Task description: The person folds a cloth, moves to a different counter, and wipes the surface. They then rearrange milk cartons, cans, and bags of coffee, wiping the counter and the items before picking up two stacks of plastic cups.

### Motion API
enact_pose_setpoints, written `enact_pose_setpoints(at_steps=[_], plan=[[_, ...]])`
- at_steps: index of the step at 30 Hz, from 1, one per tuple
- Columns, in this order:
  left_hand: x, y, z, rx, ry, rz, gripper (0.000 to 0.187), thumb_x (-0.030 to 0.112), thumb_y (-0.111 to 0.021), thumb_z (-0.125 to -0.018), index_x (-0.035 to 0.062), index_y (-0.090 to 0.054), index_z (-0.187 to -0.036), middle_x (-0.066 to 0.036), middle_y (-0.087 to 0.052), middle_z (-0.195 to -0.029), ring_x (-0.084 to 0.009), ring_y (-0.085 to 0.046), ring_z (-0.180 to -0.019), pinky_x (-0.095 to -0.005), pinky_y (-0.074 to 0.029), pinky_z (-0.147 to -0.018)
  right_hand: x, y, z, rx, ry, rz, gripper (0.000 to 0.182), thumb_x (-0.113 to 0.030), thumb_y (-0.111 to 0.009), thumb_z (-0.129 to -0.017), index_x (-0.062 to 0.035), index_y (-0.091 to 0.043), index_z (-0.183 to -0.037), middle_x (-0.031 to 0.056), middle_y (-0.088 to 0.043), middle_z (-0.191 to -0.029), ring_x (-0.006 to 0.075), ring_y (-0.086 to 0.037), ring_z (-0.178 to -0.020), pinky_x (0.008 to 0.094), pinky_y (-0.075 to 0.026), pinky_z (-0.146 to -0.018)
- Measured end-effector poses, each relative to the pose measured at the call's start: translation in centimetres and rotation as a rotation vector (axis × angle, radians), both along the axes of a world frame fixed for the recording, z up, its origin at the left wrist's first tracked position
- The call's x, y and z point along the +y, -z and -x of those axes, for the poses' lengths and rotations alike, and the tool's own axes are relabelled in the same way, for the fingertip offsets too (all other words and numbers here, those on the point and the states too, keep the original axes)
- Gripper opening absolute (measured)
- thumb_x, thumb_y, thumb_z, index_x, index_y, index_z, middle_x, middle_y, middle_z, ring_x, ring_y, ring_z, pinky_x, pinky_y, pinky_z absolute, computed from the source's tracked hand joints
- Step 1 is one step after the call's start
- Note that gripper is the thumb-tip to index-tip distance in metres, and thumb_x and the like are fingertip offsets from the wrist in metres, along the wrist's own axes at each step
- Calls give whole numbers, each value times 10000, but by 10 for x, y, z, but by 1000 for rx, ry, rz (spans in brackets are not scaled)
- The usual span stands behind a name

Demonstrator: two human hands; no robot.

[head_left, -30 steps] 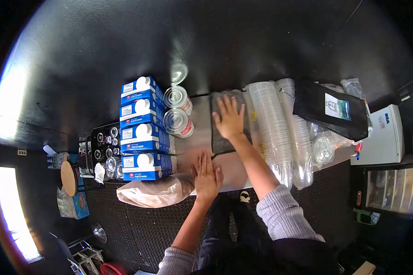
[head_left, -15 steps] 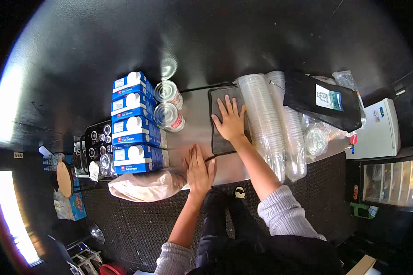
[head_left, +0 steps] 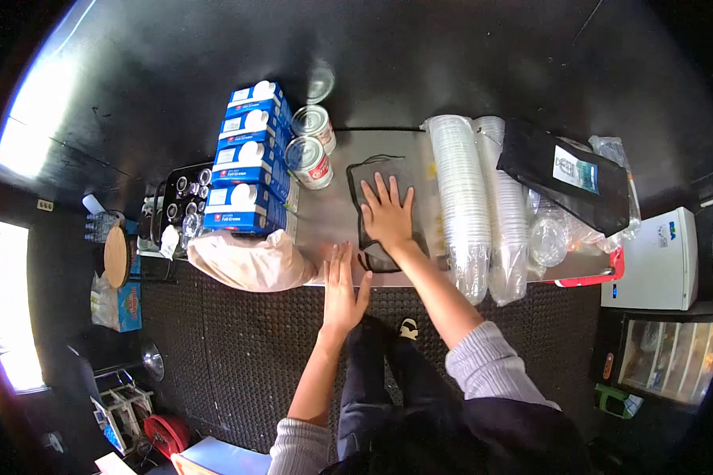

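Note:
My right hand (head_left: 388, 212) lies palm down with its fingers spread on a dark see-through mesh pouch (head_left: 382, 258) with black edging. The pouch rests on the metal tabletop (head_left: 317, 226), and a loose black cord curls at its far end. At the table's near edge, my left hand (head_left: 344, 293) is stretched out flat, its fingertips by the pouch's near left corner. It holds nothing. To the left of the pouch stand two tins (head_left: 310, 162) with red and white labels. On its right lie long sleeves of stacked clear plastic cups (head_left: 457, 198).
Blue cream cartons (head_left: 245, 162) stand in a row at left, behind a pale bag (head_left: 249, 261). A black rack (head_left: 184, 198) holds small bottles. A black labelled pouch (head_left: 566, 170) lies on plastic packs at right. Further right is a white mini fridge (head_left: 653, 261).
The camera view has tilted, so the table sits higher. My right hand and the mesh pouch have shifted left, away from the cup sleeves. My left hand stays near the table's edge.

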State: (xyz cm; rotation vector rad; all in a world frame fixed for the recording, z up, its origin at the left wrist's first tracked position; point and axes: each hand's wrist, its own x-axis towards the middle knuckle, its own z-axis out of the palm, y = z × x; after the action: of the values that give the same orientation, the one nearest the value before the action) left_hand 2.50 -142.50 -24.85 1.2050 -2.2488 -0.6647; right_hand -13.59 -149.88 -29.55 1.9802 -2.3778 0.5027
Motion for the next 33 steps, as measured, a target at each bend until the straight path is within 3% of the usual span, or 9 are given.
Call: enact_pose_setpoints(at_steps=[4,7,11,17,21,25,30,32,33], plan=[[8,-4,-5,70,-11,24,534,134,-531,-881,-46,-325,-1339,-254,-375,-1350,-438,-318,-1268,-507,-236,-1062,28,-16,-37,169,-323,-133,506,-352,-420,-911,-212,-362,-1394,76,-258,-1486,319,-200,-1375,592,-94,-1081],[5,-2,-10,64,-35,44,530,105,-538,-869,-41,-328,-1333,-249,-374,-1351,-430,-312,-1278,-498,-242,-1065,34,-8,-43,-3,-673,-31,515,-389,-438,-904,-226,-373,-1388,73,-268,-1482,319,-196,-1378,584,-95,-1084],[-5,6,-19,37,12,-14,557,110,-532,-870,-24,-307,-1361,-253,-349,-1370,-426,-308,-1286,-485,-247,-1070,6,-5,-7,-110,-474,-26,527,-417,-454,-894,-224,-385,-1380,73,-280,-1476,307,-208,-1374,585,-113,-1080],[-16,22,-36,-85,143,20,552,187,-541,-873,-78,-349,-1318,-260,-333,-1384,-409,-326,-1285,-487,-272,-1057,-55,12,35,17,182,101,559,-448,-440,-888,-164,-390,-1367,105,-294,-1461,323,-245,-1348,598,-161,-1056],[-18,16,-36,-71,166,-24,523,210,-511,-896,-99,-379,-1297,-279,-338,-1381,-428,-302,-1298,-474,-249,-1076,-10,14,13,-21,449,153,592,-441,-394,-911,-98,-341,-1392,139,-250,-1475,341,-218,-1358,609,-132,-1058],[-21,20,-41,-78,194,-18,522,202,-502,-900,-97,-365,-1305,-293,-337,-1374,-434,-299,-1298,-474,-242,-1079,57,6,-40,-5,469,16,604,-436,-359,-929,-93,-289,-1422,161,-212,-1487,381,-169,-1368,618,-69,-1061],[-15,-33,-58,188,295,-193,462,69,-509,-867,-60,-385,-1292,-271,-399,-1325,-417,-363,-1264,-443,-298,-1049,32,-5,-90,-22,217,-52,536,-418,-368,-928,-205,-322,-1417,118,-203,-1502,386,-124,-1383,631,-48,-1059],[-12,-43,-70,241,339,-148,431,43,-557,-838,-6,-442,-1251,-220,-458,-1262,-394,-415,-1217,-416,-368,-997,17,-11,-103,128,-366,-198,522,-422,-381,-921,-231,-340,-1405,70,-210,-1507,342,-141,-1390,612,-59,-1074],[-10,-46,-75,231,346,-144,431,43,-557,-838,-6,-442,-1251,-220,-458,-1262,-394,-415,-1217,-416,-368,-997,19,-11,-102,120,-359,-191,522,-422,-381,-921,-231,-340,-1405,70,-210,-1507,342,-141,-1390,612,-59,-1074]])
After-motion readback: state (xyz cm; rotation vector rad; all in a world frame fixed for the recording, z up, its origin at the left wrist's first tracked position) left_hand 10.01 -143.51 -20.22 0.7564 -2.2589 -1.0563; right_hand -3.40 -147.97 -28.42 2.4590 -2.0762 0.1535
